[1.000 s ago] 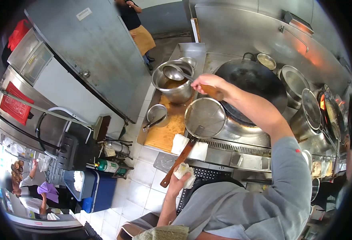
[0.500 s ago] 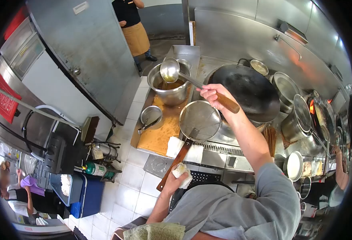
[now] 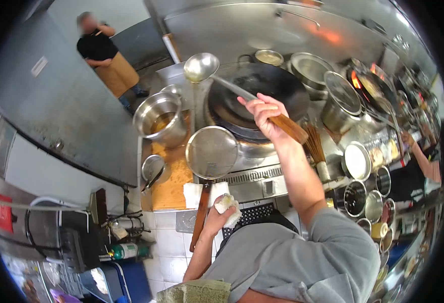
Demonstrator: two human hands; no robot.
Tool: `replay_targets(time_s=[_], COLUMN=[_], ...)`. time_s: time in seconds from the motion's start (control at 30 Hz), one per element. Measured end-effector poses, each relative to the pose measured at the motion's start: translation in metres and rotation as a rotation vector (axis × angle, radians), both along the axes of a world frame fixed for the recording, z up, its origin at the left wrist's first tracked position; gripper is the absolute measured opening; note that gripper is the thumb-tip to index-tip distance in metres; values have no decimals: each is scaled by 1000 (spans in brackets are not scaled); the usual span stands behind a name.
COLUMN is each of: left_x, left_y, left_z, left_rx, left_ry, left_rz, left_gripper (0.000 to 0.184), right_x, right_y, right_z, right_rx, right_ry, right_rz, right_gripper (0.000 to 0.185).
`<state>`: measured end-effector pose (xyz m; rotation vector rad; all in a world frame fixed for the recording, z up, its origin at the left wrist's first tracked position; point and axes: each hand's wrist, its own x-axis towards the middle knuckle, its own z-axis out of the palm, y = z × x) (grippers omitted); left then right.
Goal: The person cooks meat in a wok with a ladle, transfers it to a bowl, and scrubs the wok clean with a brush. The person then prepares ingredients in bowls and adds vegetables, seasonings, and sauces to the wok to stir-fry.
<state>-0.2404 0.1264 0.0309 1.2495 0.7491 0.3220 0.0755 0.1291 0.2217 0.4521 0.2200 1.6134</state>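
Note:
My right hand [image 3: 267,115] is wrapped round the wooden handle of a metal ladle [image 3: 202,67]. The ladle's bowl hangs between the steel pot [image 3: 143,118] of brown liquid and the dark wok [image 3: 282,93], with a thin stream falling from its edge. My left hand [image 3: 219,218] is closed round a crumpled white cloth [image 3: 228,206], beside the wooden handle of a round mesh strainer [image 3: 212,151]. That strainer lies near the wok's front left edge. A small pot [image 3: 154,169] stands below the large one, on an orange-brown board [image 3: 174,184].
Behind the counter a person in a tan apron [image 3: 116,73] stands by the grey door [image 3: 65,91]. To the right are a tall pot [image 3: 333,116], a bamboo brush [image 3: 314,144], a bowl of white contents [image 3: 356,160] and another wok [image 3: 376,91] near flames. A co-worker's arm [image 3: 424,159] reaches in there.
My right hand has moved the ladle up out of the pot and right towards the wok. The camera view has turned to the right. My left hand still holds the cloth.

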Motion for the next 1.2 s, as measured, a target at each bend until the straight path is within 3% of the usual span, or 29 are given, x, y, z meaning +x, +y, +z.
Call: replay_targets(time_s=[0.07,0.13,0.2,0.27,0.37,0.4,0.47,0.5,0.53,0.6,0.7,0.77,0.83,0.87,0.9,0.93,1.0,1.07,1.17,1.2], left_x=[14,27,43,62,114,134,175,192,206,228,245,244,243,242,243,243,245,243,239,239], left_y=[-9,-17,-22,-23,-26,-22,-18,-19,-19,-20,-12,-13,-7,-2,-1,2,11,9,5,9], left_z=[0,0,-1,7,33,35,70,90,106,121,108,105,100,97,95,93,86,95,103,98], left_rx=[-17,53,105,190,530,584,1010,1128,1111,1065,1054,1100,1188,1196,1249,1301,1344,1320,1317,1334], left_ry=[-24,-39,-37,33,-29,-89,-159,-146,-101,-3,177,200,176,164,166,162,188,215,199,191], left_rz=[29,51,84,29,6,-28,-51,-52,-89,-85,-149,-140,-208,-260,-264,-265,-286,-312,-344,-362], left_gripper=[59,62,65,65,63,63,68,72,76,79,83,79,78,79,78,78,75,72,69,70], right_x=[58,105,111,130,154,158,153,139,133,140,132,130,136,130,127,122,114,110,92,85], right_y=[-18,-59,-106,-151,-196,-197,-185,-172,-166,-166,-177,-167,-149,-143,-134,-131,-140,-164,-233,-268], right_z=[-25,-43,-32,-28,-48,-57,-78,-78,-74,-72,-63,-70,-120,-100,-96,-92,-88,-80,-70,-70], right_rx=[-105,-372,-703,-746,-557,-554,-551,-654,-642,-551,-642,-685,-625,-644,-685,-767,-804,-839,-1021,-1007], right_ry=[-419,-1251,-1932,-2018,-1365,-1361,-1347,-1632,-1725,-1509,-1830,-2274,-2788,-2775,-2819,-2774,-2748,-2414,-2367,-2094], right_rz=[-99,-289,-310,-154,-203,-246,-331,-392,-352,-342,-302,-298,-825,-447,-246,-98,-202,-192,-467,-529], right_gripper=[41,31,27,28,37,38,41,43,37,44,50,64,68,60,53,48,50,54,59,62])
